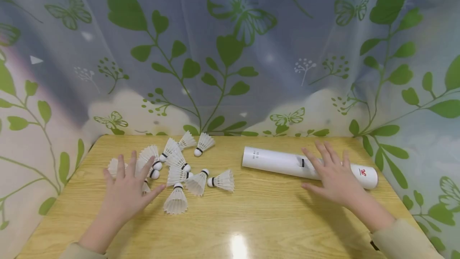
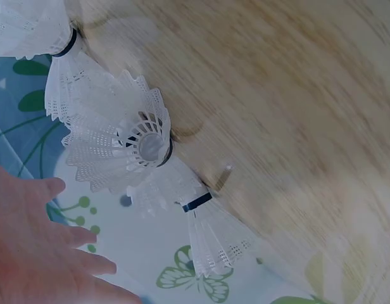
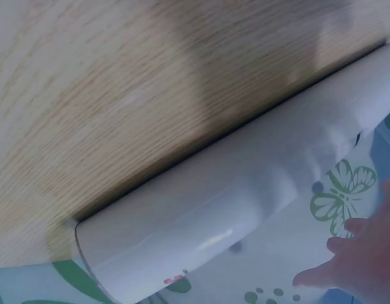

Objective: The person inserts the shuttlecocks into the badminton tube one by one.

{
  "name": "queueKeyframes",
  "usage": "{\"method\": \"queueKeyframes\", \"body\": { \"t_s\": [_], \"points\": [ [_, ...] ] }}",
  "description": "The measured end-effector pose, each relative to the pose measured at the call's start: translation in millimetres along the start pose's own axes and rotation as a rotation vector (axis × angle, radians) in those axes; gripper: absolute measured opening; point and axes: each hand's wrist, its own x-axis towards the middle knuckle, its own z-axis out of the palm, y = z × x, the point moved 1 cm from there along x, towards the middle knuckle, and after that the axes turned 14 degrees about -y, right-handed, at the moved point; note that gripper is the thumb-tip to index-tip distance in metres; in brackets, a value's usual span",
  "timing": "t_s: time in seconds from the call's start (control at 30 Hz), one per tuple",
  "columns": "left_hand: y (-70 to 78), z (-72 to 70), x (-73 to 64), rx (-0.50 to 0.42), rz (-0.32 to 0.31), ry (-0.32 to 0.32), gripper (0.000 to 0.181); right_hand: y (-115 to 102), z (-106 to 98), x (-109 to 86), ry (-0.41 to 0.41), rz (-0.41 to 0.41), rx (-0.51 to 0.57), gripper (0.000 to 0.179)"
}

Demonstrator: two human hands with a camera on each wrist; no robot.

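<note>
At the left of the wooden bench (image 1: 269, 219), the left hand (image 1: 125, 193) hangs over the left part of a loose cluster of white shuttlecocks (image 1: 176, 202), its grip wide, fingers spread and holding nothing; the shuttlecocks lie at mixed angles, several overlapping. Well apart from them, toward the right, a white tube (image 1: 273, 161) lies slightly slanted, a red mark (image 1: 362, 172) near its right end. Over the tube's right half, the right hand (image 1: 336, 177) spreads its fingers, its grip likewise wide.
</note>
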Motion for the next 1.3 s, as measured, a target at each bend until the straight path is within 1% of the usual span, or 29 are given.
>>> {"method": "queueKeyframes", "body": {
  "t_s": [0.1, 0.3, 0.37, 0.47, 0.6, 0.8, 0.83, 0.9, 0.97, 1.07, 1.2, 1.3],
  "points": [
    [2.2, -0.5, 0.2, -0.005, 0.007, 0.001, 0.090, -2.8, 0.1, 4.6, 0.001, -0.025, -0.003, 0.102],
    [10.0, -1.6, 0.4, -0.044, 0.028, -0.020, 0.090, -6.0, 7.4, 15.7, 0.043, -0.092, 0.004, 0.097],
    [13.5, -1.8, 0.6, -0.043, 0.041, -0.017, 0.089, -7.7, 9.0, 20.0, 0.060, -0.114, 0.001, 0.097],
    [20.0, -3.3, 0.5, -0.035, 0.068, 0.002, 0.086, -10.4, 10.4, 25.9, 0.078, -0.141, -0.005, 0.096],
    [27.7, -4.9, 0.0, -0.048, 0.108, 0.058, 0.083, -13.7, 11.5, 33.7, 0.091, -0.167, -0.009, 0.093],
    [37.9, -1.6, -4.4, -0.060, 0.213, 0.237, 0.077, -18.1, 13.9, 43.6, 0.095, -0.206, 0.003, 0.089],
    [39.2, -0.7, -5.3, -0.058, 0.227, 0.260, 0.076, -18.4, 15.2, 45.2, 0.098, -0.211, 0.003, 0.089],
    [41.3, 0.8, -7.5, -0.060, 0.243, 0.284, 0.076, -18.8, 18.3, 48.2, 0.102, -0.219, 0.006, 0.089],
    [42.7, 2.2, -10.3, -0.069, 0.254, 0.293, 0.076, -19.1, 21.3, 51.0, 0.106, -0.226, 0.008, 0.089],
    [44.8, 4.3, -15.8, -0.089, 0.254, 0.283, 0.075, -20.0, 24.0, 54.2, 0.104, -0.230, 0.022, 0.089],
    [47.6, 7.7, -23.0, -0.130, 0.249, 0.258, 0.068, -20.9, 25.4, 56.9, 0.091, -0.227, 0.037, 0.087],
    [48.4, 11.5, -26.6, -0.154, 0.258, 0.255, 0.064, -21.0, 26.0, 58.2, 0.080, -0.221, 0.045, 0.087]
  ]
}}
